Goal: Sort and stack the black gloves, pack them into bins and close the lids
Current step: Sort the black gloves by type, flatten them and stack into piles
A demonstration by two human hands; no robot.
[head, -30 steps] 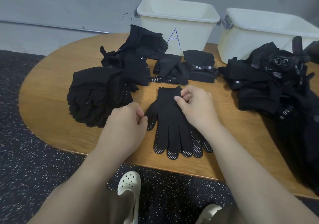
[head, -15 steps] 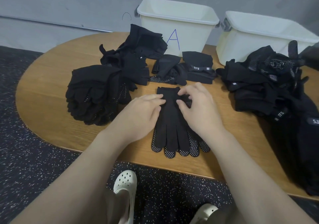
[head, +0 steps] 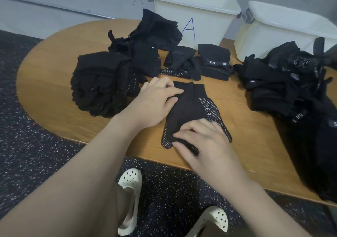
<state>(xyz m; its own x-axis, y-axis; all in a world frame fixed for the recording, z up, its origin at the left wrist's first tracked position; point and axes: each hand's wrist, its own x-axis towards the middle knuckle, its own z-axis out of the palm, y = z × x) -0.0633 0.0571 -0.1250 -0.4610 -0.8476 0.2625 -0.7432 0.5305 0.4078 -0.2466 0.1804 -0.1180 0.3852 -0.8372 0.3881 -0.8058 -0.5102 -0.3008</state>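
- Glove pair (head: pixel 189 109): black knit, white grip dots and a small white logo on the underlying one; lay flat on the table (head: pixel 54 94), near its front edge, cuffs toward the bins
- Left hand (head: pixel 155 103): fingers extended, pressing flat on the cuff end
- Right hand (head: pixel 204 142): fingers curled over the glove fingertips, apparently pinching them; thumb partly hidden
- Glove stack (head: pixel 102 83): thick, folded, left of the pair
- Loose glove heap (head: pixel 284 83): right side, tangled
- Bin marked A (head: pixel 195 12): cream plastic, rectangular, open
- Second bin (head: pixel 284 30): same make, open

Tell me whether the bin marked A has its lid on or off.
Off. The bin marked A shows an open rim with its inner wall visible; no lid sits on it. Its contents cannot be seen.
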